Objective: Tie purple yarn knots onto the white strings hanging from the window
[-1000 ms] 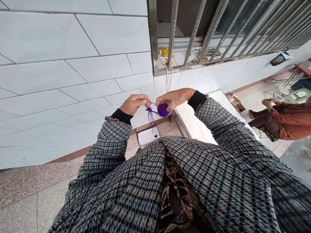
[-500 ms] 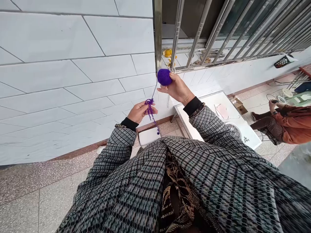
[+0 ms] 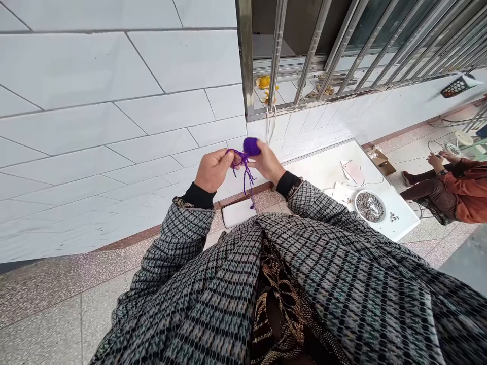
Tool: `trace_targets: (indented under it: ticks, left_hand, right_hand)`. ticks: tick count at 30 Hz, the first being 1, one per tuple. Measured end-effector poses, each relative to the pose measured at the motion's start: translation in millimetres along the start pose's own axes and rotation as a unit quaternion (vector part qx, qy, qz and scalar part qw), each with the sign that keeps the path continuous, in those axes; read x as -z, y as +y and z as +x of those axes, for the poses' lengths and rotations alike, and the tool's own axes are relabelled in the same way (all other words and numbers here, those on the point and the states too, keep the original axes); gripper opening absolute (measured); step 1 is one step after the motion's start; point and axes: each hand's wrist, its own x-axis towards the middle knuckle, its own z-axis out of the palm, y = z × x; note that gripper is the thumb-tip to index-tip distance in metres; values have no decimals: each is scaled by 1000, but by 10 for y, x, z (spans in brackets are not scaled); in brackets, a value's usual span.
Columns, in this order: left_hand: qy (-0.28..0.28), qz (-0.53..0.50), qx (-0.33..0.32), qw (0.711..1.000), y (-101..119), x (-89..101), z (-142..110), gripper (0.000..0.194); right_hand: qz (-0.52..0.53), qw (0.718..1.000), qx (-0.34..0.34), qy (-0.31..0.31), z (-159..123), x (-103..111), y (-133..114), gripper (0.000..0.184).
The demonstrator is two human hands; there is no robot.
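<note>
A ball of purple yarn [image 3: 251,146] sits in my right hand [image 3: 268,162], its fingers closed about the ball's near side. My left hand [image 3: 213,170] pinches a loose purple tangle of yarn strands [image 3: 243,161] between thumb and finger. The tangle spans the small gap between both hands, and several strands hang below it. One longer strand ends in a small dark purple knot [image 3: 252,206] above a white-topped box or stool. Some right-hand fingers are hidden behind the ball and strands.
A white table [image 3: 323,161] at right carries a round bowl [image 3: 370,206] of small dark pieces and a pink sheet [image 3: 353,173]. Metal window bars [image 3: 279,50] stand above, with yellow peel [image 3: 263,81] on the sill. A seated person [image 3: 452,190] is at far right.
My right hand has come down with the yarn ball, close to my left hand. The taut strand between them has gone slack, and the tangle now stretches sideways.
</note>
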Motion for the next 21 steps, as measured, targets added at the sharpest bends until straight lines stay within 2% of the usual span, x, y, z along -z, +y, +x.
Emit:
trace_targets:
  ticks: [2,4,9,12,15,17,21]
  left_hand:
    - [25,-40,34,998,-12,9,5,49]
    - [54,-65,50,995,-54,45,-4,50]
    - [197,-65,36,978,-178,248,-86,48]
    - [281,-94,43,954,-214,431,-151,40]
    - [360,-147,69,919,-242,647,-225,36]
    - [385,-168,86,903,-281,788,-283,34]
    - [417,-198,118,879,-410,995,-402,38]
  right_hand:
    - [-10,999,-35,-18,-83,-47,131,47]
    - [-17,999,-51,-7,-138,-50,197,43]
    - [48,986,-28,156,-91,109,154,38]
    - [80,976,-21,202,-65,221,100,38]
    - [124,962,-40,239,-105,306,60,39]
    - [167,953,-66,244,-154,353,25,43]
    - [246,947,-92,183,-243,445,-75,48]
